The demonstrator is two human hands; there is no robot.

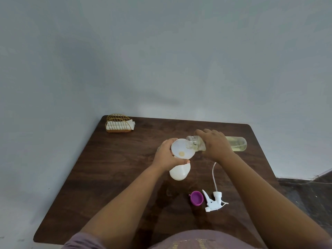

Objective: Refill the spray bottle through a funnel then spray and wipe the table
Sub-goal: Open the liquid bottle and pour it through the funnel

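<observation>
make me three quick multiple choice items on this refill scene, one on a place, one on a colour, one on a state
1. Where does the napkin holder stand?
A. the table's far left corner
B. beside the trigger head
C. the near right edge

2. What colour is the small cap?
A. green
B. purple
C. black

3. How is the clear bottle held?
A. upright, capped
B. lying untouched
C. tipped sideways, mouth over the funnel

Answers: 1 A, it sits at the far left corner of the table. 2 B, the cap beside the trigger head is purple. 3 C, the right hand tilts it.
</observation>
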